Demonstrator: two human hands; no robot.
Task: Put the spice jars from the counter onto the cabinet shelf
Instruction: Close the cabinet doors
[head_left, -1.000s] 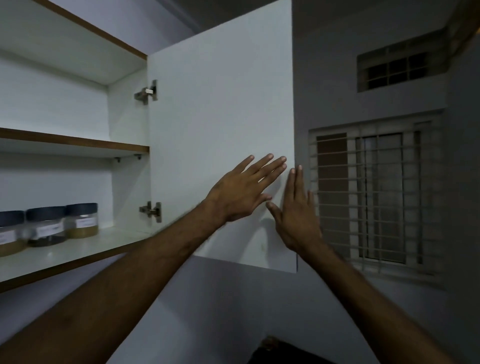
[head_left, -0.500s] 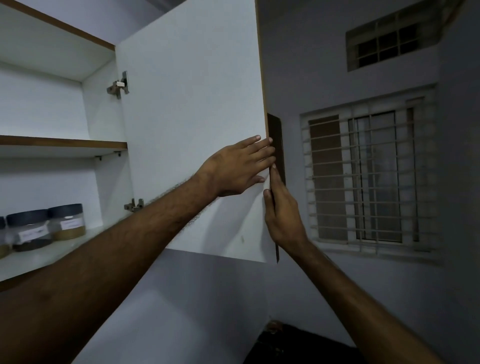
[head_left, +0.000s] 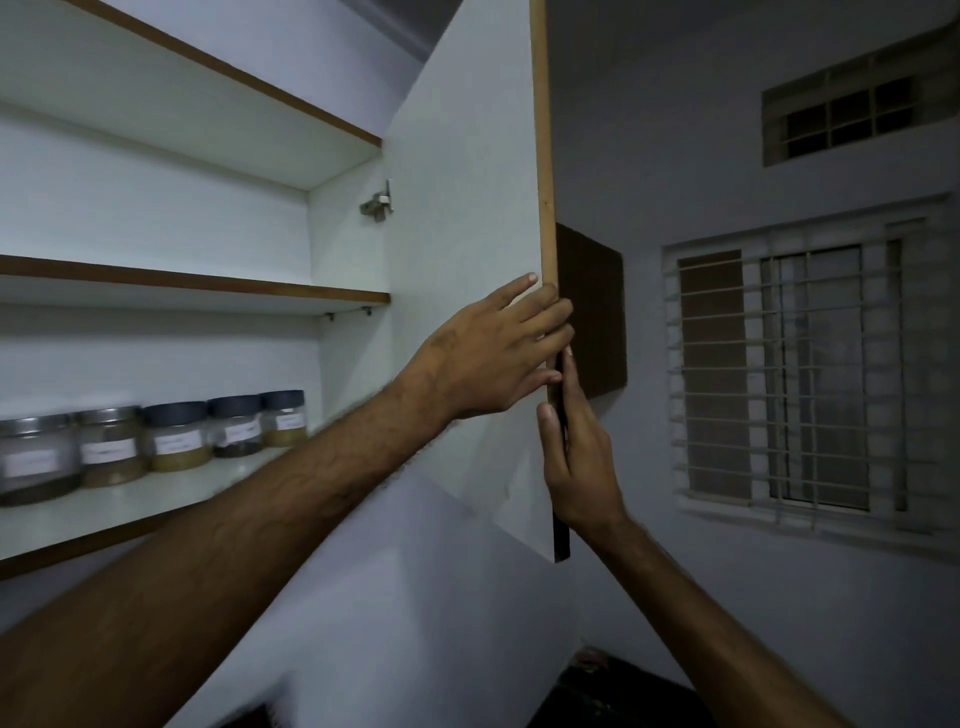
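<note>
Several labelled spice jars (head_left: 176, 436) with dark or metal lids stand in a row on the lowest cabinet shelf (head_left: 156, 493) at the left. The white cabinet door (head_left: 467, 234) stands partly swung, seen nearly edge-on. My left hand (head_left: 493, 353) lies on its inner face with the fingers curled over the free edge. My right hand (head_left: 576, 452) presses flat against the door's dark outer side, just below the left hand, thumb on the edge.
Two higher shelves (head_left: 208, 283) hold nothing I can see. A barred window (head_left: 800, 374) and a small vent window (head_left: 852, 114) are in the wall to the right. Something dark (head_left: 613, 686) sits low below the door.
The door has swung from wide open toward the cabinet. Both hands moved from flat on its inner face to its free edge, and more jars have come into view.
</note>
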